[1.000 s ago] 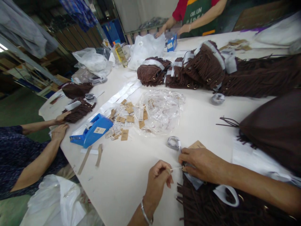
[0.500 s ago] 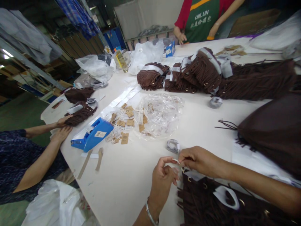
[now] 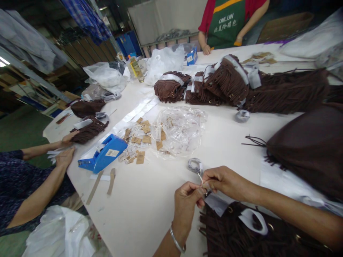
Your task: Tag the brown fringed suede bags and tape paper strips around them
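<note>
At the top edge of a dark brown fringed bag [image 3: 227, 235], my two hands meet fingertip to fingertip. My left hand [image 3: 187, 200], with a silver bangle at the wrist, is closed in a pinch on a thin white string [image 3: 200, 178]. My right hand [image 3: 221, 182] pinches the same string from the other side. Fingers hide how the string runs between them and whether it passes through the bag's metal ring. A loop of white wrapping [image 3: 253, 221] lies on the bag under my right forearm. Just beyond my fingers rests a grey wrapped coil [image 3: 195, 165].
Brown paper tags [image 3: 140, 157] lie beside a clear plastic bag [image 3: 182, 132]. A blue tape dispenser [image 3: 104, 153] stands to the left. More fringed bags [image 3: 227, 80] line the back of the table. A co-worker's hands [image 3: 65, 155] are at the left edge; another person [image 3: 227, 25] stands opposite.
My left fingers have closed in toward my right fingertips, and the string's end now sticks up above them. The left co-worker's nearer hand has shifted away from the fringed bag there.
</note>
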### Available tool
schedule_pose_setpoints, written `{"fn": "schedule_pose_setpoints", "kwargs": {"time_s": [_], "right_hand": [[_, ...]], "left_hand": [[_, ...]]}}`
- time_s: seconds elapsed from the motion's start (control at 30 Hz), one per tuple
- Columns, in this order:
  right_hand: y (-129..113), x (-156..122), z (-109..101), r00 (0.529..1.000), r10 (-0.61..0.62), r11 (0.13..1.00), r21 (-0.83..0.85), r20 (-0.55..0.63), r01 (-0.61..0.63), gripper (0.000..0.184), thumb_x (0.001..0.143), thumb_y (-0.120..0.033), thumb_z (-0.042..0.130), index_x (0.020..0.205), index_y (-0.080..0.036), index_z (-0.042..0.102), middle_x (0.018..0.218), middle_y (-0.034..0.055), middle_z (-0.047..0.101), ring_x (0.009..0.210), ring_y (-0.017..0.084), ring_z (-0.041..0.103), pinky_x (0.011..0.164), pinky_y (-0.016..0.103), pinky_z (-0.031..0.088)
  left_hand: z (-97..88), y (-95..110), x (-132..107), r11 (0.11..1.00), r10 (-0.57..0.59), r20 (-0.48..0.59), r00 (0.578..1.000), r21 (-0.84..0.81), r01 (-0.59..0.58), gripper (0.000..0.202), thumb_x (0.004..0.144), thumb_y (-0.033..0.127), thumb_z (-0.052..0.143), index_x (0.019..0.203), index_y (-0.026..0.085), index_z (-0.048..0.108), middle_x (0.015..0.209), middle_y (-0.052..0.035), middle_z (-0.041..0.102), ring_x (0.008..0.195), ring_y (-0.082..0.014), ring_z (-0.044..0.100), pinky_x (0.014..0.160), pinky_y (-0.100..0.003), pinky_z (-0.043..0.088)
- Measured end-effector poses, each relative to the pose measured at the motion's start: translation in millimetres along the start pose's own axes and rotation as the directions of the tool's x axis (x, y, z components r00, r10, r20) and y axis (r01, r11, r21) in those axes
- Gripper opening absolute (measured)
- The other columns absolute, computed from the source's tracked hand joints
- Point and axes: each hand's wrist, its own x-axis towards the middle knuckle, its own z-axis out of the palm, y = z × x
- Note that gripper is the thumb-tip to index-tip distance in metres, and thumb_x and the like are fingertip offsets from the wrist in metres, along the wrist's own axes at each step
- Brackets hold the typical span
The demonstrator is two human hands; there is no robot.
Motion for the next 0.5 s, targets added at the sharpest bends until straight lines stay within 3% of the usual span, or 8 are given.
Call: {"fn": "schedule_pose_setpoints", "kwargs": {"time_s": [0.13, 0.3, 0.37, 0.5], "right_hand": [[-4.5, -1.1, -2.1, 1.0, -0.025, 0.968, -0.251, -0.009, 0.022, 0.017, 0.079, -0.013, 0.05, 0.079, -0.019, 0.065, 0.073, -0.0008, 0.067, 0.069, 0.014, 0.06, 0.063, 0.022, 0.038], [-8.9, -1.8, -1.6, 0.996, -0.084, 0.831, -0.555, -0.042, 0.047, 0.017, 0.09, -0.02, 0.047, 0.084, -0.019, 0.063, 0.078, 0.0029, 0.066, 0.069, 0.015, 0.059, 0.063, 0.024, 0.036], [-9.9, -1.0, -3.2, 0.994, -0.105, 0.828, -0.556, -0.036, 0.067, 0.019, 0.092, -0.023, 0.046, 0.084, -0.019, 0.062, 0.079, 0.003, 0.066, 0.069, 0.015, 0.058, 0.063, 0.024, 0.037], [-1.5, -1.7, -19.3, 0.997, -0.06, 0.918, -0.395, -0.044, 0.037, 0.018, 0.092, -0.024, 0.047, 0.09, -0.02, 0.065, 0.079, -0.0005, 0.067, 0.07, 0.014, 0.059, 0.066, 0.024, 0.04]], "left_hand": [[-4.2, -3.8, -0.3, 1.0, -0.002, -0.003, 1.0, -0.023, 0.002, 0.025, 0.077, 0.036, 0.073, 0.076, 0.012, 0.068, 0.054, 0.0006, 0.061, 0.049, -0.0096, 0.05, 0.051, -0.022, 0.038], [-4.9, 0.4, -4.0, 0.988, 0.068, -0.002, 0.998, -0.138, -0.068, 0.019, 0.08, 0.032, 0.071, 0.077, 0.014, 0.066, 0.063, 0.001, 0.061, 0.053, -0.008, 0.048, 0.053, -0.022, 0.036], [-4.4, 5.6, -5.8, 0.978, 0.071, 0.113, 0.991, -0.205, -0.046, 0.018, 0.081, 0.03, 0.069, 0.075, 0.014, 0.064, 0.069, 0.0002, 0.062, 0.053, -0.0067, 0.047, 0.052, -0.021, 0.035], [-9.0, 13.8, -4.6, 0.959, -0.072, 0.378, 0.923, -0.229, 0.168, 0.016, 0.081, 0.029, 0.066, 0.077, 0.013, 0.065, 0.062, 0.0008, 0.056, 0.045, -0.0055, 0.043, 0.045, -0.02, 0.029]]}}
